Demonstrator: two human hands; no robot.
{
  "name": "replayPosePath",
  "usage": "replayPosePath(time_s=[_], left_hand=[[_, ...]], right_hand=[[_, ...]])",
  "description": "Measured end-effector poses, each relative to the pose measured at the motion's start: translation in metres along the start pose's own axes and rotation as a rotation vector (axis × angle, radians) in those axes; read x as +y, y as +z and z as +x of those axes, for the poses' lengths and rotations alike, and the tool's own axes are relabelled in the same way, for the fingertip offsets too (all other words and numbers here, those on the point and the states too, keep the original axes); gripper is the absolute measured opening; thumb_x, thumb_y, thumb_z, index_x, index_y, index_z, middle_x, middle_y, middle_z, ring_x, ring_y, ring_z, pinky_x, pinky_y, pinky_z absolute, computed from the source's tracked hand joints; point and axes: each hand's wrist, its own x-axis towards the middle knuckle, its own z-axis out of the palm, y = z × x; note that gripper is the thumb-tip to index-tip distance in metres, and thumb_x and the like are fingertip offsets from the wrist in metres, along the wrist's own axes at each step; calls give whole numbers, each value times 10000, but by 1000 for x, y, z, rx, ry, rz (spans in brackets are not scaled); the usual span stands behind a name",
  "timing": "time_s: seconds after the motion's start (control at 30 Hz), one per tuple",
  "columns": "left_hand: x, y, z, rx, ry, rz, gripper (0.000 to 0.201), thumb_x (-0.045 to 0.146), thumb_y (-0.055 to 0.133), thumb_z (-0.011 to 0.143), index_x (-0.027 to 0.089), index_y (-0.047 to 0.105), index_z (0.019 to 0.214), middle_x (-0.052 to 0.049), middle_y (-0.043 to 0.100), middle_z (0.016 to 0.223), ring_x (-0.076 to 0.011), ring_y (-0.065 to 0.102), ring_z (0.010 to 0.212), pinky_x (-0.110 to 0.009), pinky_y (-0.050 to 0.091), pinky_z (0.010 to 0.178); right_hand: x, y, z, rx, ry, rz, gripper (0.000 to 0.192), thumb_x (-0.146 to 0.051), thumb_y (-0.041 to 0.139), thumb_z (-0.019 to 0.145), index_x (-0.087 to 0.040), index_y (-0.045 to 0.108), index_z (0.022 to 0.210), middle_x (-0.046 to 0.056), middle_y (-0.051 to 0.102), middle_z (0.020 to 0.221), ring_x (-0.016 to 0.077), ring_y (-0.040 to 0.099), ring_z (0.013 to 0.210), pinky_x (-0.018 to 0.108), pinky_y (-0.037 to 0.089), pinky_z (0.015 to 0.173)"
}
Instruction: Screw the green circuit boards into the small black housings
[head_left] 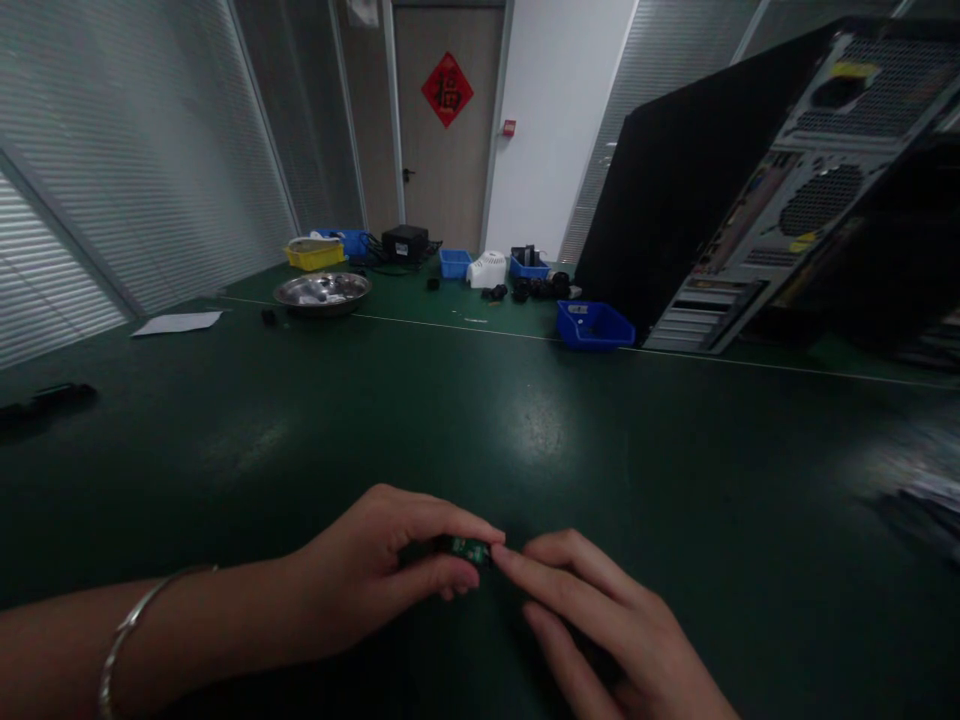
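My left hand [375,580] pinches a small green circuit board [463,548] between thumb and fingers, just above the dark green table [480,420]. My right hand [600,625] lies beside it, its index fingertip touching the board's right end, the other fingers spread. A silver bangle [131,630] circles my left wrist. Most of the board is hidden by my fingers.
A black computer tower [750,190] stands open at the back right, with a blue bin [594,325] before it. Farther back sit a metal bowl [322,292], a yellow tray [315,255], more blue bins and black parts. A paper sheet [178,322] lies left.
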Motion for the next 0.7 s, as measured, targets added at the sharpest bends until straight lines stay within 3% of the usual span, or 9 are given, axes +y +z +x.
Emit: replayPosePath(time_s=[0.7], left_hand=[[0, 6, 1, 37, -109, -322, 269, 160, 575, 847, 128, 661, 1101, -51, 701, 722, -122, 650, 642, -196, 514, 610]], right_hand=[[-2, -1, 3, 26, 4, 193, 508, -67, 451, 892, -341, 482, 1318, 39, 578, 1006, 148, 600, 852, 275, 519, 736]])
